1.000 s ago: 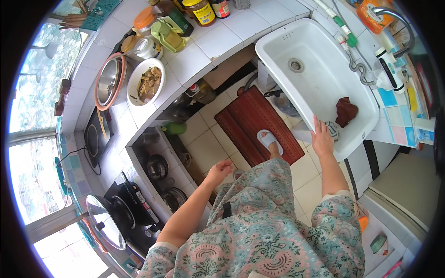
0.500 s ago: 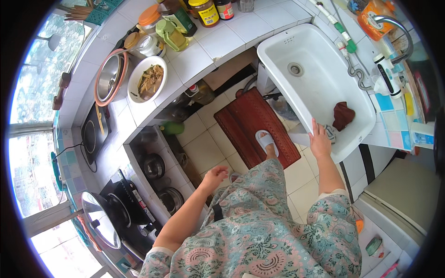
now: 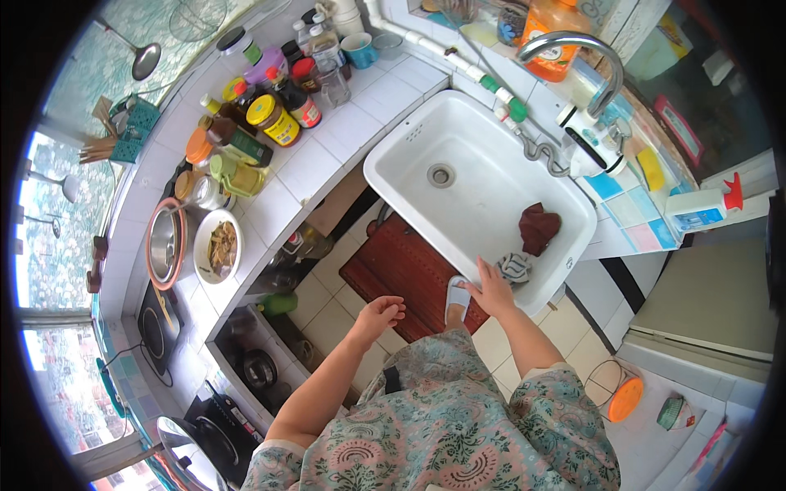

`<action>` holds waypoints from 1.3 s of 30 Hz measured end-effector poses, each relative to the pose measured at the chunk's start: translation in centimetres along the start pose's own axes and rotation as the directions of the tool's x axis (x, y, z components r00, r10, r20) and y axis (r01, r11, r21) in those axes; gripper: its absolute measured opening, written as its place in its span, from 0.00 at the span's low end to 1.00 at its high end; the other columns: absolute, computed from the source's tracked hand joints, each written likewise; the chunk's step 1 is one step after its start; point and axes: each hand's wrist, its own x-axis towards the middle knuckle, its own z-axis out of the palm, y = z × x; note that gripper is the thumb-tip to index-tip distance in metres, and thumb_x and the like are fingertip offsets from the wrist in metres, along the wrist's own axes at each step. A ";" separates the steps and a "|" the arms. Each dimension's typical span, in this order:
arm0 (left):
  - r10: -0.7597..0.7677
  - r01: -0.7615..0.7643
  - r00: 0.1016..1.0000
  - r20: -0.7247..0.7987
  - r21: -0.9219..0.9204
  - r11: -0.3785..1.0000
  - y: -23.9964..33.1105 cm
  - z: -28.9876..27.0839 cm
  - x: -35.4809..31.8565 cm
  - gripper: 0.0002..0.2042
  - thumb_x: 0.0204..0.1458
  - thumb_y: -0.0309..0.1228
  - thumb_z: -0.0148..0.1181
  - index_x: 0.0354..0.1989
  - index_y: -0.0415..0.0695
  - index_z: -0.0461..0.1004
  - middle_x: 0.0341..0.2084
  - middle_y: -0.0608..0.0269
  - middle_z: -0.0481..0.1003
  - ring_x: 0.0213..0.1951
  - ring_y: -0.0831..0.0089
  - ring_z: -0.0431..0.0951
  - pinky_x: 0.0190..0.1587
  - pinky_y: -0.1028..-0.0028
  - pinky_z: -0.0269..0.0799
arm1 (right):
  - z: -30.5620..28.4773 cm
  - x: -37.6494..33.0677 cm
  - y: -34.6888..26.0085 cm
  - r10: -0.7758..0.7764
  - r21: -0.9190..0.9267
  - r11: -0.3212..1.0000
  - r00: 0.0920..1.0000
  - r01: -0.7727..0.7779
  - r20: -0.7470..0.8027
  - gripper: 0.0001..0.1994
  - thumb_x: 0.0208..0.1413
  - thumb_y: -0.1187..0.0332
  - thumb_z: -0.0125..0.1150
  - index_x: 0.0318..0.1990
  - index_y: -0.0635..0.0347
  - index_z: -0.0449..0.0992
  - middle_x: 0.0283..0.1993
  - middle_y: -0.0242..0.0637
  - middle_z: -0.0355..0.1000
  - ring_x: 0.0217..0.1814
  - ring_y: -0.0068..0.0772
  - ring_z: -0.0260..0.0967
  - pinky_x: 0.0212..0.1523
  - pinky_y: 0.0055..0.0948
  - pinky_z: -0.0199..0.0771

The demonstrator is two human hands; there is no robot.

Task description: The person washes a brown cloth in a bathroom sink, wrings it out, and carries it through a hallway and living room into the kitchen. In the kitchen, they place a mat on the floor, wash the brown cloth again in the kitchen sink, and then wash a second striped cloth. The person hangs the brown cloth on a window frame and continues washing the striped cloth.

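My right hand [image 3: 493,291] is open, its fingers stretched out over the near rim of the white sink [image 3: 475,123]. Just beyond those fingertips, a striped grey-and-white cloth [image 3: 514,268] lies inside the basin. Farther in is a crumpled dark brown cloth [image 3: 539,229]. My left hand [image 3: 378,319] hangs in the air in front of my body, fingers loosely curled together, with nothing visible in it. It is over the floor, left of the red mat [image 3: 401,274], and touches nothing.
A curved faucet [image 3: 602,61] and a white spray bottle [image 3: 704,204] with a red trigger stand by the sink. Jars and bottles line the tiled counter, including a yellow-lidded jar [image 3: 273,120]. A bowl of food [image 3: 202,266] sits near the counter edge. An orange round object [image 3: 625,399] is at lower right.
My view has turned and moved toward the sink, showing more of the faucet side. My right hand has come along the near rim to beside the striped cloth. My left hand stays curled.
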 end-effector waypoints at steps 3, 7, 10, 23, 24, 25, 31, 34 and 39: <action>0.062 -0.064 0.995 0.081 0.030 0.997 6.9 3.9 2.3 0.14 0.59 0.32 0.46 0.51 0.41 0.67 0.42 0.64 0.72 0.43 0.77 0.73 0.44 0.77 0.69 | -6.4 1.9 0.8 0.028 0.107 0.994 0.913 0.017 -0.406 0.34 0.52 0.59 0.58 0.62 0.64 0.51 0.60 0.52 0.53 0.61 0.54 0.52 0.60 0.43 0.54; 0.112 -0.105 0.982 0.153 -0.057 0.993 16.4 8.3 7.0 0.14 0.60 0.35 0.44 0.50 0.42 0.68 0.44 0.62 0.72 0.45 0.73 0.73 0.47 0.73 0.69 | -23.4 6.0 -1.4 0.033 -0.005 0.997 0.529 -0.071 -0.848 0.31 0.53 0.63 0.56 0.62 0.63 0.52 0.61 0.53 0.52 0.62 0.56 0.49 0.60 0.43 0.53; 0.215 -0.154 0.955 0.204 -0.276 0.949 22.2 11.0 10.1 0.15 0.60 0.36 0.43 0.49 0.41 0.67 0.45 0.61 0.71 0.45 0.71 0.73 0.48 0.73 0.68 | -29.4 9.9 0.5 -0.099 -0.211 0.967 0.545 -0.146 -0.833 0.25 0.54 0.69 0.52 0.60 0.63 0.57 0.62 0.50 0.53 0.63 0.53 0.50 0.62 0.43 0.52; 0.277 -0.037 0.915 0.295 -0.621 0.783 35.2 14.2 15.7 0.12 0.60 0.32 0.42 0.45 0.37 0.67 0.42 0.58 0.72 0.45 0.71 0.73 0.47 0.75 0.72 | -34.2 9.7 4.0 -0.148 -0.374 0.919 0.774 -0.121 -0.616 0.18 0.55 0.73 0.48 0.55 0.54 0.68 0.65 0.34 0.54 0.68 0.42 0.47 0.66 0.45 0.43; 0.265 -0.008 0.912 0.313 -0.631 0.775 35.5 14.2 16.0 0.12 0.60 0.31 0.42 0.45 0.37 0.67 0.42 0.57 0.72 0.45 0.71 0.73 0.47 0.75 0.73 | -34.4 9.6 4.2 -0.102 -0.313 0.937 0.734 -0.155 -0.671 0.19 0.55 0.74 0.49 0.55 0.53 0.68 0.65 0.35 0.55 0.68 0.43 0.48 0.65 0.45 0.44; 0.235 0.034 0.916 0.325 -0.645 0.763 36.0 14.0 15.9 0.11 0.60 0.31 0.43 0.44 0.37 0.67 0.41 0.58 0.72 0.44 0.71 0.74 0.46 0.76 0.73 | -34.5 9.6 4.9 -0.050 -0.244 0.952 0.692 -0.186 -0.720 0.19 0.55 0.74 0.50 0.55 0.53 0.67 0.64 0.35 0.55 0.67 0.43 0.48 0.65 0.45 0.46; 0.189 0.183 0.860 0.474 -0.632 0.753 37.2 13.5 19.0 0.10 0.60 0.30 0.42 0.41 0.37 0.67 0.38 0.58 0.73 0.42 0.70 0.75 0.45 0.75 0.75 | -33.8 10.3 7.0 0.098 -0.062 0.955 0.501 -0.291 -0.860 0.18 0.54 0.77 0.49 0.54 0.57 0.67 0.59 0.40 0.61 0.60 0.48 0.56 0.60 0.39 0.55; 0.147 0.246 0.837 0.527 -0.603 0.759 37.2 13.6 20.1 0.10 0.59 0.30 0.44 0.42 0.37 0.68 0.37 0.60 0.72 0.43 0.70 0.74 0.47 0.74 0.74 | -30.6 12.9 1.3 0.153 0.090 0.960 0.230 -0.265 -0.961 0.15 0.54 0.78 0.48 0.50 0.61 0.68 0.56 0.43 0.64 0.59 0.47 0.58 0.59 0.37 0.56; 0.216 0.136 0.850 0.481 -0.596 0.791 37.6 13.3 19.1 0.12 0.60 0.32 0.42 0.44 0.37 0.67 0.42 0.59 0.70 0.48 0.69 0.71 0.53 0.72 0.68 | -22.2 20.9 -8.6 0.626 0.861 0.343 0.592 0.377 -0.508 0.20 0.62 0.63 0.42 0.59 0.63 0.59 0.62 0.38 0.58 0.66 0.31 0.49 0.64 0.29 0.48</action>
